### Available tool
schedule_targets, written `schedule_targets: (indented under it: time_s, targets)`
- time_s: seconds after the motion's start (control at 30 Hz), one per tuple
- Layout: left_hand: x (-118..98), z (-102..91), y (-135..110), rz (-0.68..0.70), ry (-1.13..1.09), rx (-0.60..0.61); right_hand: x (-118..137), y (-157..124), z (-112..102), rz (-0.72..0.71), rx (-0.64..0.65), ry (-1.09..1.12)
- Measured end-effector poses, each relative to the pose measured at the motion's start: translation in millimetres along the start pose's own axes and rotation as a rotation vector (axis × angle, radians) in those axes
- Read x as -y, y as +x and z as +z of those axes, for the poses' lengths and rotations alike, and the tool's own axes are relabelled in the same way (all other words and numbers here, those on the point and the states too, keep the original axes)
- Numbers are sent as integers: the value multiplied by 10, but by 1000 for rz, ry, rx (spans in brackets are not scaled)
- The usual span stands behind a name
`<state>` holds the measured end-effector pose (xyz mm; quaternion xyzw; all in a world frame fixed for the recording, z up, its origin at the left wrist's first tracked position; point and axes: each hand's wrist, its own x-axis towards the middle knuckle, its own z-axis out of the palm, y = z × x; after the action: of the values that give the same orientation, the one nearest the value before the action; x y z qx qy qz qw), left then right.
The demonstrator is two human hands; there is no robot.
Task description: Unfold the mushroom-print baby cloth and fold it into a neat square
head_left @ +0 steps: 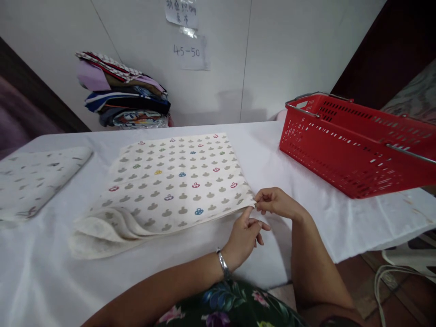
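Note:
A white cloth with grey mushroom shapes and a few coloured ones (183, 184) lies folded in layers on the table. Its near left end is bunched into loose, curled folds. At the near right corner, my right hand (277, 202) pinches the cloth's edge between thumb and fingers. Just below and left of it is my left hand (245, 234), a silver bracelet on its wrist. The left thumb touches the cloth's edge near that corner, while the other fingers point right, apart and partly bent, with nothing visible in them.
Another folded patterned cloth (41, 179) lies at the left on the white-covered table (269, 154). A red plastic basket (340, 154) with metal handles stands at the right. Behind sits a stack of folded fabrics (126, 97) against the wall. Handwritten paper signs (189, 52) hang above.

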<state>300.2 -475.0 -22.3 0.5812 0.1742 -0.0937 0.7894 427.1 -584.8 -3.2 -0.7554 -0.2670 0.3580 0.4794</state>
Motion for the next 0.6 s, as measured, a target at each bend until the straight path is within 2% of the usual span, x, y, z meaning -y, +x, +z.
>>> schedule_targets:
  time_s: [0.33,0.6]
  targets:
    - [-2,-9,-2,33,74,45,20,-14,10,-32,20,52]
    - [80,-4,-8,63,90,89,-16,-2,7,-87,81,136]
